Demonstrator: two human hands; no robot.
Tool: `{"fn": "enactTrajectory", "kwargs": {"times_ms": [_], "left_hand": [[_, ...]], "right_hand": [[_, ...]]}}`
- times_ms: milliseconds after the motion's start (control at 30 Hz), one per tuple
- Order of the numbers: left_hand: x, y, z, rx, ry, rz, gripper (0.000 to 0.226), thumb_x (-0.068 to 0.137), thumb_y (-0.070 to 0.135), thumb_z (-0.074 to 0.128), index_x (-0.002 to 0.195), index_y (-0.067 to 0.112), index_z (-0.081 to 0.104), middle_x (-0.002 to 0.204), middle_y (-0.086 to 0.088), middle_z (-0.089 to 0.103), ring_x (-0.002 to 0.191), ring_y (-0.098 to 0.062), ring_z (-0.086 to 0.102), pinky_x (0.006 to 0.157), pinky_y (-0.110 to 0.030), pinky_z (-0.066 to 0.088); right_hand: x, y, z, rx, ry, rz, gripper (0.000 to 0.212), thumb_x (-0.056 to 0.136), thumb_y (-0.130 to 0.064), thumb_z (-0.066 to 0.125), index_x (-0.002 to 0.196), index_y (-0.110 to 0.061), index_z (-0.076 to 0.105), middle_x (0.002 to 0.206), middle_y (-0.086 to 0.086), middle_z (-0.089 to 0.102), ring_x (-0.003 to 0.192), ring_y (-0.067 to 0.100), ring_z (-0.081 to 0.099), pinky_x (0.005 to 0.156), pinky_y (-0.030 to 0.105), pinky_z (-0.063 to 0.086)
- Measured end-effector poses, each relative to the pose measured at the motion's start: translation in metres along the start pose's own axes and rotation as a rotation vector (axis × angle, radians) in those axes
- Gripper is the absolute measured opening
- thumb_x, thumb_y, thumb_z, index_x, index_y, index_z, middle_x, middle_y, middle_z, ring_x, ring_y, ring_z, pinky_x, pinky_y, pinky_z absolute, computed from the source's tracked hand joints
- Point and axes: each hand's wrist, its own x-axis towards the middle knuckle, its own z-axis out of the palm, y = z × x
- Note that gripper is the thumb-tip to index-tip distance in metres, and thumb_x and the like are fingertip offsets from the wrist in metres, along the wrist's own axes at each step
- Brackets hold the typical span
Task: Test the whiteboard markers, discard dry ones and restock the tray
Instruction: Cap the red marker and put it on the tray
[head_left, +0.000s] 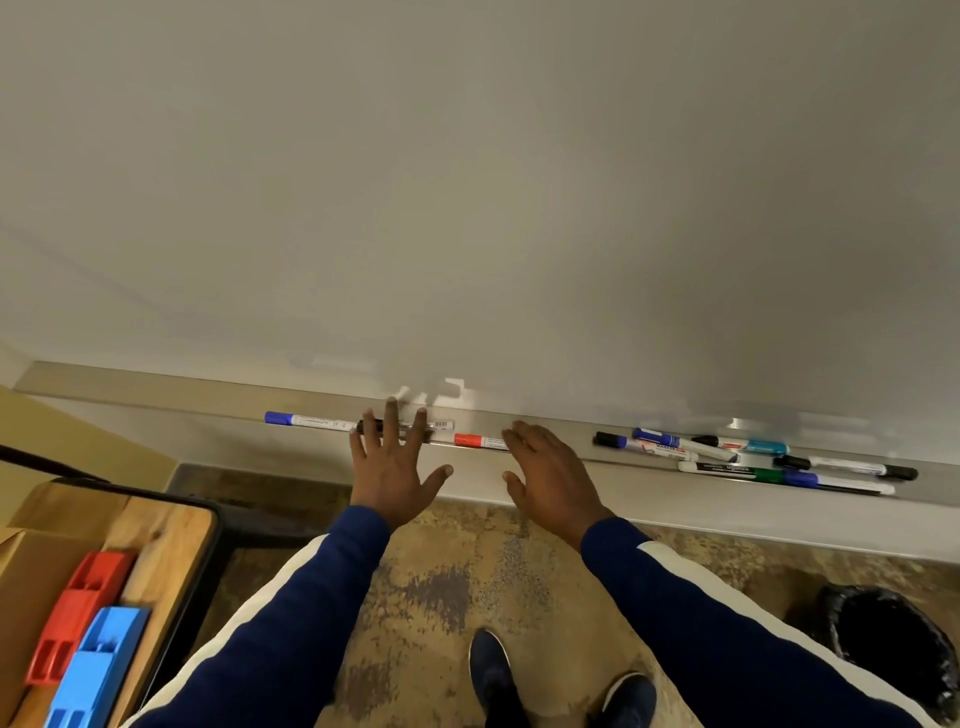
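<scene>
A metal tray (571, 475) runs along the foot of the whiteboard (467, 182). In a row on it lie a blue-capped marker (306, 420), a black-capped marker (439, 427) and a red-capped marker (475, 441). My left hand (397, 467) is spread flat, with its fingertips over the black-capped marker. Beside it my right hand (548, 467) is also flat, its fingers covering the red marker's right end. Neither hand holds anything. To the right on the tray, several markers lie in a loose pile (753, 460).
A bin lined with a black bag (891, 642) stands on the floor at the lower right. At the lower left, a wooden table (161, 540) carries a red holder (78, 608), a blue holder (101, 670) and a cardboard box (26, 571). My shoes (561, 686) stand on mottled floor.
</scene>
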Motion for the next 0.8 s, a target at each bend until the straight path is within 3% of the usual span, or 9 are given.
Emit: {"fn": "enactTrajectory", "kwargs": {"times_ms": [167, 267, 400, 600, 800], "left_hand": [[-0.003, -0.018, 0.011, -0.020, -0.056, -0.032, 0.102, 0.076, 0.091, 0.019, 0.159, 0.038, -0.008, 0.166, -0.014, -0.021, 0.147, -0.047, -0.026, 0.116, -0.064, -0.009], [-0.005, -0.028, 0.011, -0.005, -0.059, -0.014, 0.102, 0.079, 0.089, 0.031, 0.159, 0.036, -0.006, 0.166, -0.013, -0.020, 0.147, -0.045, -0.028, 0.117, -0.063, -0.009], [-0.007, -0.039, 0.007, 0.012, -0.057, -0.007, 0.103, 0.080, 0.088, 0.035, 0.160, 0.035, -0.003, 0.166, -0.011, -0.020, 0.148, -0.043, -0.027, 0.117, -0.063, -0.011], [-0.007, -0.052, 0.003, 0.027, -0.068, -0.023, 0.106, 0.070, 0.094, 0.013, 0.159, 0.039, -0.006, 0.165, -0.009, -0.026, 0.148, -0.042, -0.028, 0.118, -0.065, -0.010], [-0.007, -0.066, -0.004, -0.017, -0.068, -0.041, 0.110, 0.066, 0.095, 0.013, 0.160, 0.039, 0.000, 0.166, -0.009, -0.021, 0.150, -0.041, -0.024, 0.120, -0.066, -0.004]], "right_hand": [[0.000, -0.018, 0.009, -0.089, -0.094, -0.013, 0.072, 0.102, -0.036, 0.051, 0.161, -0.013, 0.015, 0.169, 0.009, 0.013, 0.155, 0.032, 0.012, 0.126, 0.044, 0.012], [0.001, -0.024, 0.012, -0.107, -0.123, -0.009, 0.076, 0.103, -0.038, 0.049, 0.162, -0.015, 0.006, 0.170, 0.007, 0.003, 0.156, 0.032, 0.003, 0.127, 0.047, 0.007], [0.004, -0.027, 0.013, -0.109, -0.147, -0.019, 0.078, 0.103, -0.039, 0.048, 0.162, -0.016, 0.002, 0.170, 0.006, -0.001, 0.157, 0.031, 0.000, 0.127, 0.048, 0.007], [0.009, -0.035, 0.014, -0.096, -0.163, -0.037, 0.079, 0.102, -0.039, 0.049, 0.162, -0.016, 0.001, 0.170, 0.006, -0.002, 0.157, 0.031, 0.000, 0.127, 0.047, 0.007], [0.017, -0.046, 0.015, -0.070, -0.171, -0.074, 0.080, 0.101, -0.038, 0.051, 0.162, -0.016, 0.003, 0.170, 0.006, 0.000, 0.156, 0.032, 0.002, 0.126, 0.047, 0.008]]}}
